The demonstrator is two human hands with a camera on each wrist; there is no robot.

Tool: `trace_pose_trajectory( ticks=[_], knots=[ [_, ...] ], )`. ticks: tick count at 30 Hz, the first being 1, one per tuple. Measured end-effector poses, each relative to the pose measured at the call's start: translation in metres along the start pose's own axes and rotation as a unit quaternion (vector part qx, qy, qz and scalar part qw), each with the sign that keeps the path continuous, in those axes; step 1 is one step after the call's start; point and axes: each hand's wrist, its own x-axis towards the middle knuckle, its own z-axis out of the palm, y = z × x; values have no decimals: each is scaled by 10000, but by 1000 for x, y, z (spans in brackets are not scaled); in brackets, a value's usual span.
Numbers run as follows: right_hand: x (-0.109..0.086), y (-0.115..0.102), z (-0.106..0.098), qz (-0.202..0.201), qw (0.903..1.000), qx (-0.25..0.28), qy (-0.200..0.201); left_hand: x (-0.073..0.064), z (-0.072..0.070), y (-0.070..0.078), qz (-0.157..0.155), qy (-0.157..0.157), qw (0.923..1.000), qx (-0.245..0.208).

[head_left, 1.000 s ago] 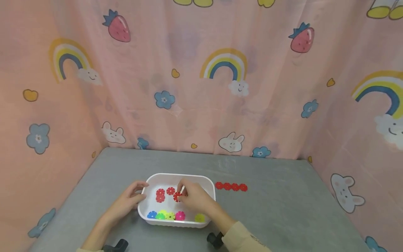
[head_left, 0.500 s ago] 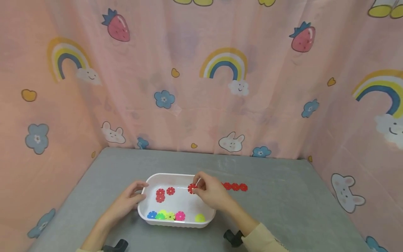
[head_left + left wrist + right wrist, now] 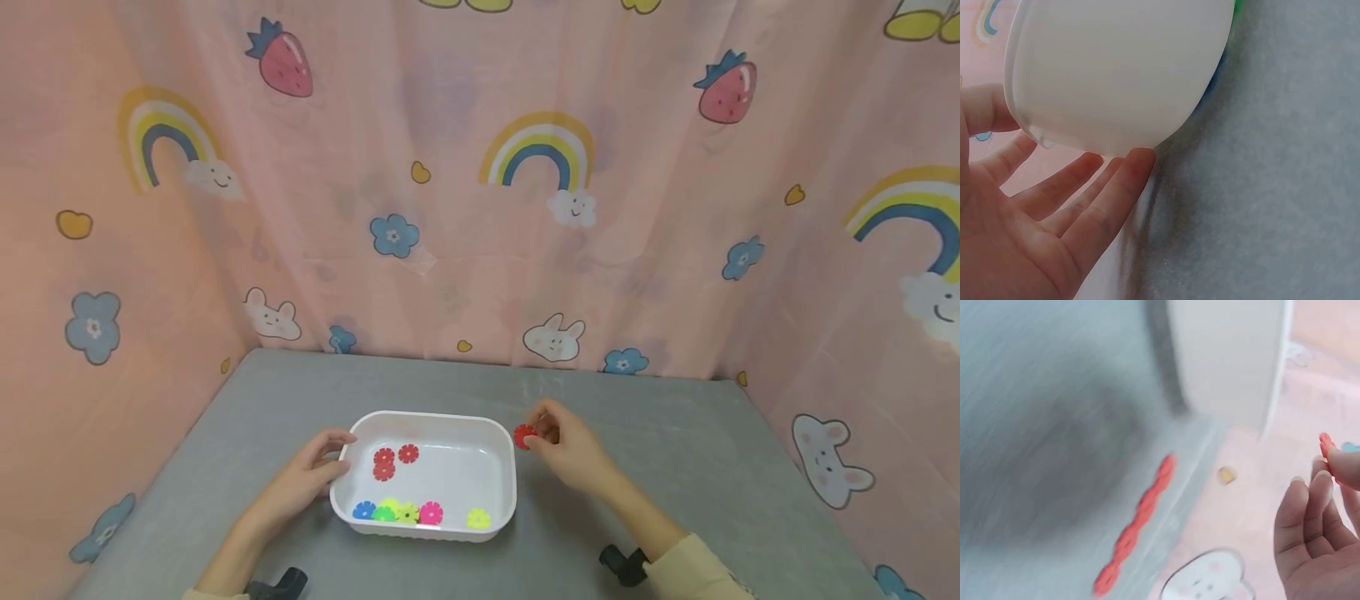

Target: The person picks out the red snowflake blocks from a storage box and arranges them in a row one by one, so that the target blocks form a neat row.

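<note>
A grey table (image 3: 720, 475) is walled in by a pink curtain (image 3: 465, 283) printed with rainbows, strawberries and rabbits. On it sits a white tray (image 3: 442, 532). Inside, along the near wall, I see a blue disc (image 3: 364, 510), a green disc (image 3: 384, 515), yellow discs (image 3: 407, 513) and a pink disc (image 3: 431, 512); one more yellow disc (image 3: 478, 518) lies apart to the right. Farther back are three red discs (image 3: 384, 472), two of them touching. A black device (image 3: 627, 566) shows by the right wrist.

The left hand (image 3: 315, 467) holds the tray's left end, its fingertips against the outer wall. The right hand (image 3: 573, 454) pinches a red notched disc (image 3: 523, 437) between thumb and fingers, just outside the tray's right rim. That hand blocks the head view of a row of red discs (image 3: 1144, 511) on the table; the right wrist view shows the row, blurred.

A second ago the right hand was inside the tray with this disc; it has since crossed the right rim. The left hand and tray have stayed in place, and the row, visible then from the head, is now covered.
</note>
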Motion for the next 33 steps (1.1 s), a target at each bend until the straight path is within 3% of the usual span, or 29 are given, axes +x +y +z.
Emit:
trace_pose_trajectory(
  ticks=[10,20,33],
  knots=[
    [-4,44,-29,75,9995,-196,237,-1,-1,0,-19,8,10000,-15],
    [0,92,-52,691,9967,130,395,0,-1,1,-31,16,10000,39],
    [1,123,-54,1096,9934,-276,200,-1,0,3,-143,55,9998,106]
  ],
)
